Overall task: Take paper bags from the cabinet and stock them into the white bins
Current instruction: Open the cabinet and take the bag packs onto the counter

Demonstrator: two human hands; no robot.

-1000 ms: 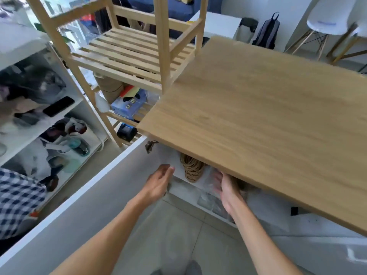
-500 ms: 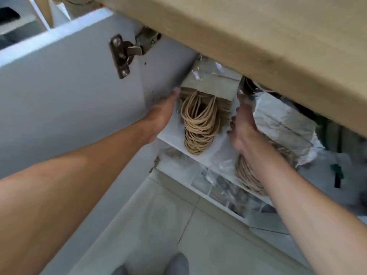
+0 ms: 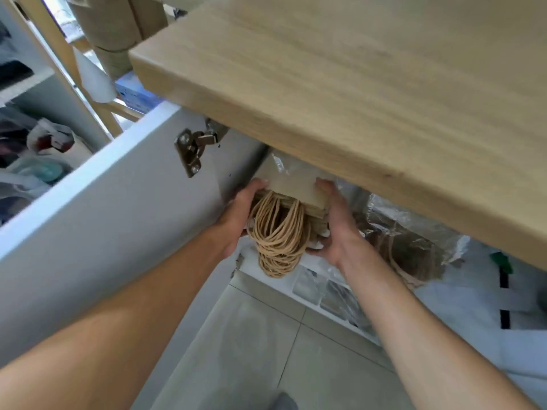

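In the head view, the open cabinet [image 3: 236, 161] under the wooden worktop [image 3: 370, 93] holds a stack of paper bags [image 3: 296, 187] on its shelf, and more bags in clear plastic [image 3: 411, 247] lie to the right. The stack is between both hands: the left hand [image 3: 239, 214] presses its left side, the right hand [image 3: 337, 223] its right side, each grip closed on it. The bags are flat and brown, and their twisted cord handles [image 3: 278, 241] hang down in front.

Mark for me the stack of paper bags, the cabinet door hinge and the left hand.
stack of paper bags [image 3: 299, 184], head view, flat top face of the uppermost bag.
cabinet door hinge [image 3: 191, 149], head view, metal plate on the door.
left hand [image 3: 241, 210], head view, back of the hand.
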